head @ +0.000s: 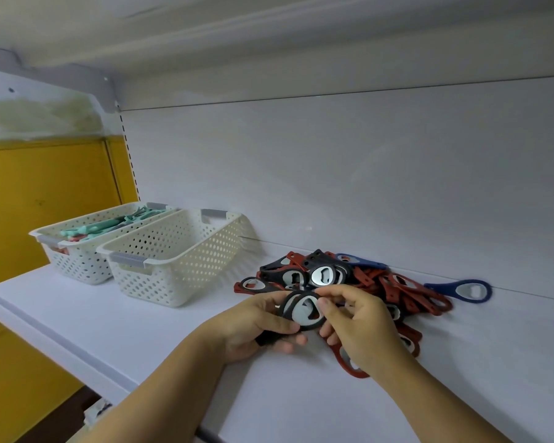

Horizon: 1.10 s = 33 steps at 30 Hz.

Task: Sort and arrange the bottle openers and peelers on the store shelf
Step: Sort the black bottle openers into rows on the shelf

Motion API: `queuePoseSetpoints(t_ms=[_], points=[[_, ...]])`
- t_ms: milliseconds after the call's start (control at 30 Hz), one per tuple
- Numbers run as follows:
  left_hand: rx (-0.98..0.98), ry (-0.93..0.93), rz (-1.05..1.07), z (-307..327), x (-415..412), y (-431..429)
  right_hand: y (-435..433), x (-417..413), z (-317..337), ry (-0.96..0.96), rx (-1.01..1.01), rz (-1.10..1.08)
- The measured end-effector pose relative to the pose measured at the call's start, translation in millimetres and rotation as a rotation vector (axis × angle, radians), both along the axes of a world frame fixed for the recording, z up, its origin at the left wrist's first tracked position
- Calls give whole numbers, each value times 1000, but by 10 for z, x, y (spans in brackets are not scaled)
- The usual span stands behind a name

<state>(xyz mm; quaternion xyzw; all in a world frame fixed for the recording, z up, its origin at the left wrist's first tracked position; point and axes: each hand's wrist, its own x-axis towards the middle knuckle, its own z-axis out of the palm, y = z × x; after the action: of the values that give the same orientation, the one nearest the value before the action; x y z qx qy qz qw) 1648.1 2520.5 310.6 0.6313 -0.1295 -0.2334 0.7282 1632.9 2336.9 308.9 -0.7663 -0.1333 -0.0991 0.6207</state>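
Observation:
A heap of red, black and blue bottle openers (365,282) lies on the white shelf (141,330) against the back panel. My left hand (253,327) grips a black bottle opener (303,310) by its handle, metal head up, just in front of the heap. My right hand (362,324) pinches the head of the same opener with thumb and fingers. A red opener (349,366) lies partly under my right wrist. One blue opener (461,290) sits apart at the right of the heap.
Two white perforated baskets stand at the left of the shelf: the far basket (74,260) holds teal peelers (109,227), the nearer basket (173,276) shows no contents from here. The shelf's front edge runs diagonally at lower left beside a yellow wall (39,203).

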Motion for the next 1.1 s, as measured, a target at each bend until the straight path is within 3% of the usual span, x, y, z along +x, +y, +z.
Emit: queuePoseSetpoints(t_ms=[67,200,367,433,600,800,1000,1100], points=[[22,0,41,11,-3,-6,-73,55,-16,-63,-94,-81],[-29,68,102,26,3,-9,-297,214,-72,-226,-546,-371],[-54,91,115,39,-3,-21,-247,227,-114,-163,-911,-269],[-43,88,118,49,-16,-25,-236,224,-108,-80,-964,-257],[-64,93,151,65,-33,-24,-269,239,-138,-168,-890,-297],[-135,135,255,51,-11,-31,-257,213,-8,-214,-390,-449],[-150,110,175,59,-63,-63,-39,14,-5,-133,-253,-120],[-128,56,69,27,-48,-27,66,-54,-4,6,-95,16]])
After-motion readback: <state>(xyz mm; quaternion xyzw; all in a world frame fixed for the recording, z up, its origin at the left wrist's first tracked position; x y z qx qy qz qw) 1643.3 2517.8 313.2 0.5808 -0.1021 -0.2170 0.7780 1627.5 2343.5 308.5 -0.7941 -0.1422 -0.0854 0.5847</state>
